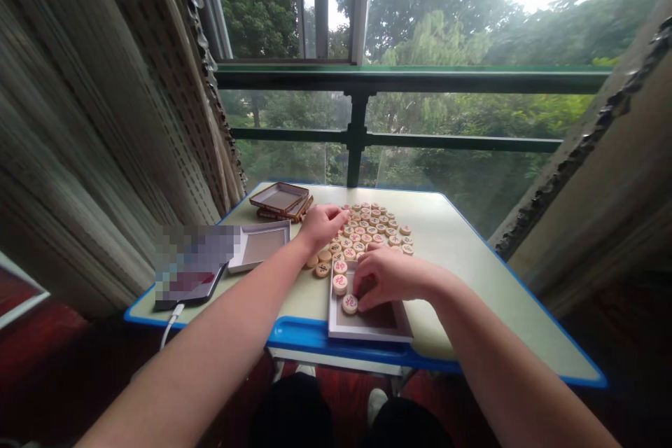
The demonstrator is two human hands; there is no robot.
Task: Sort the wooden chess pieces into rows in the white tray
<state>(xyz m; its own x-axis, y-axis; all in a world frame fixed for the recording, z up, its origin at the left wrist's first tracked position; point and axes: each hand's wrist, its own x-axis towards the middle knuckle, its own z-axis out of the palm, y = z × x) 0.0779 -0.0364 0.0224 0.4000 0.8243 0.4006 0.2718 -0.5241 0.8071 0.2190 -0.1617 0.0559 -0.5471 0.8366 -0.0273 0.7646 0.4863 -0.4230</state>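
Observation:
Round wooden Chinese chess pieces [367, 238] with red and dark characters are spread in a cluster on the table. My left hand [324, 225] reaches to the cluster's far left, its fingers pinched on a piece at the fingertips that is partly hidden. In front of the cluster is a shallow light-coloured box tray [370, 330]. My right hand [391, 273] is over this tray, thumb and fingers closed at the edge of a red-marked Chinese chess piece [350, 304] inside it. Two more red-marked pieces, one of them this piece [340, 284], line the tray's left side.
Another shallow light box part [286, 241] lies left of the cluster. Behind it are stacked brown-edged boxes [281, 197]. A phone [192, 273] with a white cable [172, 322] rests at the table's left edge. Curtains and a railed window [362, 80] surround the blue-edged table [472, 280].

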